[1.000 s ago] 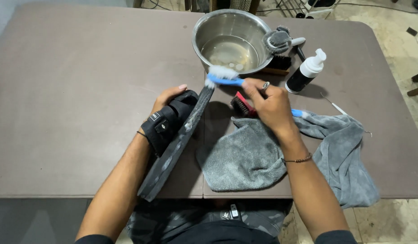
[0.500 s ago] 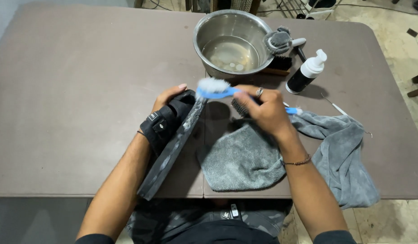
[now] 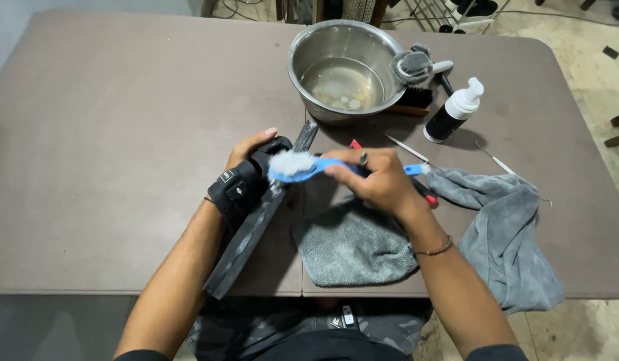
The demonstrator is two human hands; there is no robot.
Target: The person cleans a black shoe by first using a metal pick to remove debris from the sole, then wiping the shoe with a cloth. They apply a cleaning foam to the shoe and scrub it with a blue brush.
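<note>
Resting across the sandal [image 3: 256, 220], right hand's [image 3: 379, 180] brush [image 3: 302, 166].

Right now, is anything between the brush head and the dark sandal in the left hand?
Nothing visible. The right hand holds the blue brush with its foamy bristles right against the sandal, which the left hand grips at the strap.

View count: 1. Head camera, worn by the person, looks steeply down and forward over a brown table [image 3: 88, 134]; near range, both forearms enter from the bottom edge; floor visible beyond the far and right edges. No 2nd view shares the scene.
</note>
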